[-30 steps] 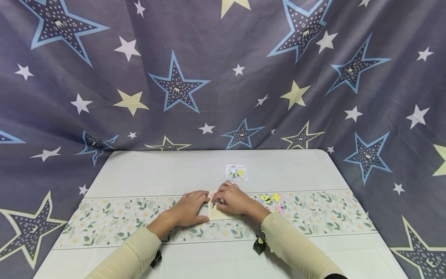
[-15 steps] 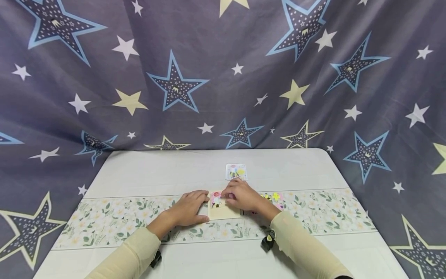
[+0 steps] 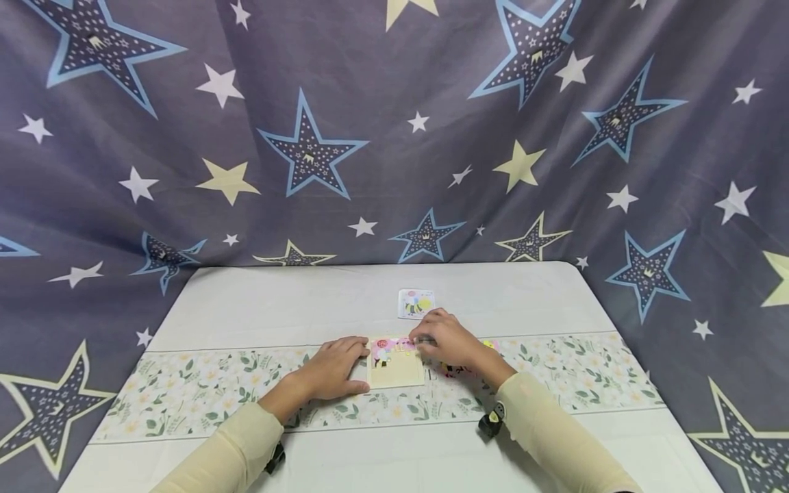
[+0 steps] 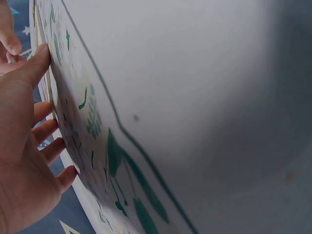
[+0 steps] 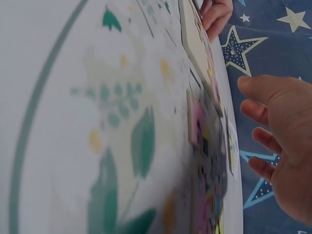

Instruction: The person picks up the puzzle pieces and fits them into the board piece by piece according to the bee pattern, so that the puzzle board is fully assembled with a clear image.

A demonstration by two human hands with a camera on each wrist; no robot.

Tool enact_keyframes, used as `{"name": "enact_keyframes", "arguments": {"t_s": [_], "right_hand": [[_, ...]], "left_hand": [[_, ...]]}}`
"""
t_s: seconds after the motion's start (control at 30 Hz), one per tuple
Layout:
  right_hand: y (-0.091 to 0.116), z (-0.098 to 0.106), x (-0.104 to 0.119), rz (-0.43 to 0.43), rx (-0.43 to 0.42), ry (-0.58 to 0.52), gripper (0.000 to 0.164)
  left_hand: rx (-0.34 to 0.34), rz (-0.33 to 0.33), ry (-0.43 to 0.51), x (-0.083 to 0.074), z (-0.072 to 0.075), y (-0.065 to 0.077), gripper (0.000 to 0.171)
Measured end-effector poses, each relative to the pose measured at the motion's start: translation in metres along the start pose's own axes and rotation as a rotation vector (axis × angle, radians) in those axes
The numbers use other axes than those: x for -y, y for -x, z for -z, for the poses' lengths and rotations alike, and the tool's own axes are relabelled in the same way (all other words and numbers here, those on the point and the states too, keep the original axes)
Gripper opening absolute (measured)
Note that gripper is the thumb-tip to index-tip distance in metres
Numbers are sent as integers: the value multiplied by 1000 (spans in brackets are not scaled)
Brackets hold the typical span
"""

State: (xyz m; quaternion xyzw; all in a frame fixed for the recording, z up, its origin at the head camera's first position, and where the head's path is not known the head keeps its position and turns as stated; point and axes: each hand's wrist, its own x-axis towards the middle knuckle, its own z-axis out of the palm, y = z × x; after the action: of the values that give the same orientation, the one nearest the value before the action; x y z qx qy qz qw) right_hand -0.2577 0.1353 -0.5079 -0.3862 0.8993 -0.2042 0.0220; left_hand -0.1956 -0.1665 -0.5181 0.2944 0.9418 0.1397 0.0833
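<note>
Starry cloth (image 3: pixel 394 171) hangs behind the board (image 3: pixel 397 374), which lies flat on the floral band (image 3: pixel 555 376) of a white table (image 3: pixel 296 301). Beyond the board is a card (image 3: pixel 416 303) printed with a bee; to its right sit loose pieces (image 3: pixel 456 370), partly covered by the right forearm (image 3: pixel 491 368) (the right wrist view catches some nearly edge-on, too blurred to sort). Pink pieces (image 3: pixel 399 345) line the board's far side, bee pieces (image 3: pixel 381 361) lie toward its left, and its near part is bare. Against the board's left edge rests the left hand (image 3: pixel 337 368), fingers extended and spread, thumb by the near left corner, clasping nothing. At the board's far right corner is the right hand (image 3: pixel 446 339), thumb and fingers loosely bent and apart, with no piece visible between them; I cannot tell whether the fingertips touch the board. Should the left hand ease off, a sideways push from the right could slide or turn the board, since nothing else visibly braces it. A fingertip catching an edge could lift a pink piece, and a low forearm could scatter the loose pieces.
</note>
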Motion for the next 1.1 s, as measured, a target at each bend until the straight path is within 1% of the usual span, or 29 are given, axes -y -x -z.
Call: {"name": "enact_keyframes", "arguments": {"t_s": [0.2, 0.47, 0.7, 0.97, 1.1], "right_hand": [[10, 5, -9, -58, -4, -1, 24], [22, 11, -22, -69, -28, 18, 25], [33, 18, -31, -133, -20, -3, 25], [43, 24, -40, -119, -34, -21, 27], [49, 25, -44, -134, -30, -28, 27]], "left_hand": [[0, -2, -1, 0, -1, 0, 68], [-5, -1, -12, 1, 0, 0, 69], [-7, -5, -9, 1, 0, 0, 68], [-9, -7, -16, 3, -2, 0, 68], [-9, -4, -12, 2, -3, -1, 68]]}}
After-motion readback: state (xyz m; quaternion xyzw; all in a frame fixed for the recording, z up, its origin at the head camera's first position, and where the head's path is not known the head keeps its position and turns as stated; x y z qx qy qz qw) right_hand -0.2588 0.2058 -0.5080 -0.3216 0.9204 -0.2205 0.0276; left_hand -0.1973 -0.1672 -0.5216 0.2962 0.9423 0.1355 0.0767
